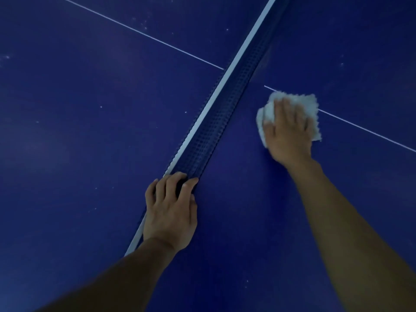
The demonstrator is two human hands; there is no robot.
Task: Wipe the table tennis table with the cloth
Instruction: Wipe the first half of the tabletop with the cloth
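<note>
White terry cloth lies at about two o'clock on the blue tabletop, just right of the net and over the thin centre line. The right hand presses it flat with straight, spread fingers, likely so the whole pad rubs. At six o'clock the left hand curls its fingers over the net's top band, seemingly bracing the reach. The net blocks strokes toward nine o'clock, where pale specks show.

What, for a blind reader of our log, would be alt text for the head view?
The right hand presses a white cloth flat on the blue table, over its white line. The left hand grips the top of the net.
</note>
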